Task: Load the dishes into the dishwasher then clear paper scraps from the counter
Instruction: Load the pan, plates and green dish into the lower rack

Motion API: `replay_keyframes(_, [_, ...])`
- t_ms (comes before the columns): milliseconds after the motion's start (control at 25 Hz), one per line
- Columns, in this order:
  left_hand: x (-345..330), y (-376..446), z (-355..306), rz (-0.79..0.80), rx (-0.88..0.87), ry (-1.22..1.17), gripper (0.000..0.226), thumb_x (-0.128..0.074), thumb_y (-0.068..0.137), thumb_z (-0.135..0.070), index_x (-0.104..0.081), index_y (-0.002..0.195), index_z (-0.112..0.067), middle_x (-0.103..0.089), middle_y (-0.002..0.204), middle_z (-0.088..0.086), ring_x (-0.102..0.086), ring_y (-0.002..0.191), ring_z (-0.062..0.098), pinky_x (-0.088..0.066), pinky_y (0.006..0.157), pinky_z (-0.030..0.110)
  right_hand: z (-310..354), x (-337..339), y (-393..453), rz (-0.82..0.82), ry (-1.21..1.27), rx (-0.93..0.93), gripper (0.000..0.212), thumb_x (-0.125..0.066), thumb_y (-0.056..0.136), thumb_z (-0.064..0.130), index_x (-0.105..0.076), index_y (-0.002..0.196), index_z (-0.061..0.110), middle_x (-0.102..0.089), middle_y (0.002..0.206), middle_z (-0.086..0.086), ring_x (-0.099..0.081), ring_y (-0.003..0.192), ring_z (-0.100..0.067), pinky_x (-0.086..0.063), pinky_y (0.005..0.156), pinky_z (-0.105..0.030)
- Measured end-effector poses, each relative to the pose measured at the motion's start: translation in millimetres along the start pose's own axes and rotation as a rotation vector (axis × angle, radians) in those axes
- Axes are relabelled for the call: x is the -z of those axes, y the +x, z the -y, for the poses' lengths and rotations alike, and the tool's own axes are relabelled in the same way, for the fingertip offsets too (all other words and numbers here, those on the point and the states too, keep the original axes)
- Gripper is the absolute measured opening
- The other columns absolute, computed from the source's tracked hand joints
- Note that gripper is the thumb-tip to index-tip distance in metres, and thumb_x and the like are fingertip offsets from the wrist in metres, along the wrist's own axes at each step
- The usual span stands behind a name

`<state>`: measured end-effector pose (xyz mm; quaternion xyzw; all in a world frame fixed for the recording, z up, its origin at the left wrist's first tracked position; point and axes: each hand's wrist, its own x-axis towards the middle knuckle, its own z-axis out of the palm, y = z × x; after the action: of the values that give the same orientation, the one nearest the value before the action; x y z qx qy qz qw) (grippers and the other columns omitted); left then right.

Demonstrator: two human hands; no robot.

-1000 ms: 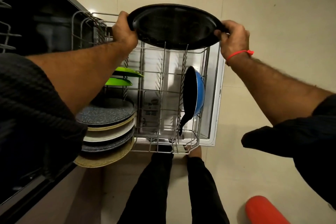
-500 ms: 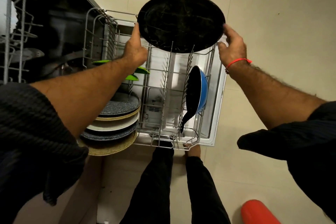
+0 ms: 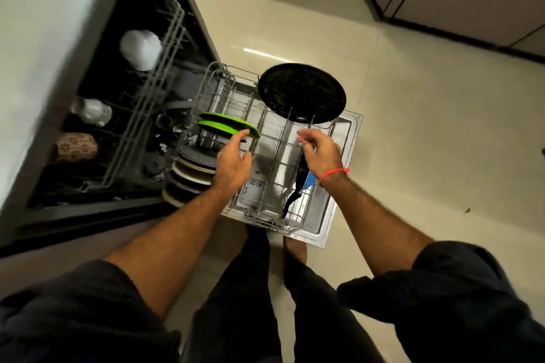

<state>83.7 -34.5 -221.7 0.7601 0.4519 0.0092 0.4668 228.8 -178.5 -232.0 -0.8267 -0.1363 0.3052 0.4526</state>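
Over the lower rack (image 3: 267,209), the black tray (image 3: 301,93) is stood; left hand (image 3: 234,160) and right hand (image 3: 320,150) are loose, empty; another dish is needed.

Black round pan (image 3: 301,92) is standing on edge at the far end of the lower rack (image 3: 267,216). Left hand (image 3: 234,160) and right hand (image 3: 320,150) are hovering above the rack, fingers relaxed, holding nothing. Green plates (image 3: 228,124) are sitting at the rack's left side.
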Motion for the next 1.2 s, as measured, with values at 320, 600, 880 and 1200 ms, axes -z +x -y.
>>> replay_keyframes(320, [118, -183, -25, -0.311, -0.018, 0.004, 0.037, -0.059, 0.094, -0.008, -0.062, 0.129, -0.018, -0.068, 0.097, -0.001, -0.066, 0.087, 0.020, -0.051, 0.083, 0.028, 129, -34, -129, 0.369, -0.075, 0.255, 0.026, -0.054, 0.092, 0.003, -0.069, 0.106, 0.018, -0.071, 0.092, 0.003, -0.068, 0.094, -0.013, -0.053, 0.095, -0.034])
replay_keyframes(600, [211, -329, 36, -0.704, 0.025, -0.032, 0.037, -0.063, 0.091, -0.001, -0.066, 0.125, -0.014, -0.072, 0.094, -0.001, -0.067, 0.075, 0.009, -0.048, 0.077, 0.012, 215, -121, -255, 0.755, -0.247, 0.600, 0.025, -0.054, 0.092, 0.004, -0.070, 0.109, 0.015, -0.075, 0.098, -0.003, -0.068, 0.089, -0.012, -0.050, 0.086, -0.019])
replay_keyframes(880, [284, -507, 146, -1.068, 0.201, -0.143, 0.037, -0.063, 0.093, -0.006, -0.063, 0.129, -0.017, -0.067, 0.108, -0.003, -0.064, 0.071, 0.002, -0.051, 0.074, 0.013, 269, -239, -428, 1.048, -0.265, 0.778, 0.027, -0.053, 0.090, 0.004, -0.070, 0.105, 0.019, -0.073, 0.087, 0.003, -0.069, 0.078, -0.015, -0.057, 0.082, -0.029])
replay_keyframes(1200, [329, -694, 240, -1.403, 0.381, -0.197, 0.035, -0.064, 0.093, -0.006, -0.065, 0.127, -0.017, -0.064, 0.106, -0.005, -0.062, 0.073, -0.002, -0.051, 0.077, 0.014, 280, -343, -633, 1.327, -0.188, 0.864, 0.027, -0.052, 0.092, 0.000, -0.066, 0.102, 0.021, -0.073, 0.089, -0.001, -0.068, 0.071, -0.012, -0.052, 0.069, -0.017])
